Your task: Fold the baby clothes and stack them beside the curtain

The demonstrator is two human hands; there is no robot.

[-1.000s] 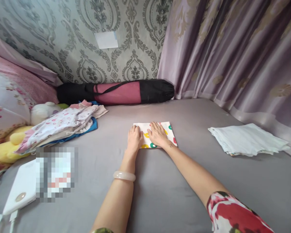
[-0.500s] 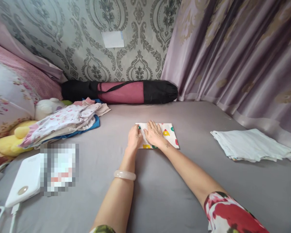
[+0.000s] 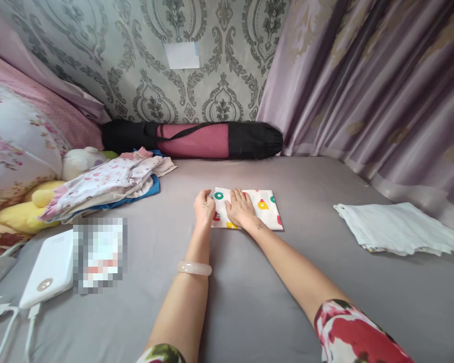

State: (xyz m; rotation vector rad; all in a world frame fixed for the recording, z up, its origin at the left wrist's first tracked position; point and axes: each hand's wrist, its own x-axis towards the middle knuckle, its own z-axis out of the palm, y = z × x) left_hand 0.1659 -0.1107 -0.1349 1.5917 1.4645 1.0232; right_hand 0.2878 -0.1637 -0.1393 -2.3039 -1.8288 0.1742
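A folded white cloth (image 3: pixel 265 217) printed with red, yellow and green shapes lies flat on the grey bedsheet in front of me. My right hand (image 3: pixel 241 207) rests palm down on its middle, fingers stretched out and slightly spread. At the left edge of the cloth, my left hand (image 3: pixel 204 206) is closed, its fingers curled in and the thumb side toward the fabric. It appears to pinch that edge, though the fingertips are partly hidden. A pale bangle (image 3: pixel 194 268) circles my left wrist.
Pale folded cloths (image 3: pixel 403 229) lie at right. To the left are piled clothes (image 3: pixel 106 184), a yellow plush toy (image 3: pixel 26 214), a white power bank (image 3: pixel 51 267) with cables, and a blurred packet (image 3: pixel 102 257). A black and pink rolled bag (image 3: pixel 196 141) lies along the wall.
My left hand has shifted slightly left, from over the cloth to its edge, uncovering more of the print. My right hand stays flat on the cloth. The view has shifted a little.
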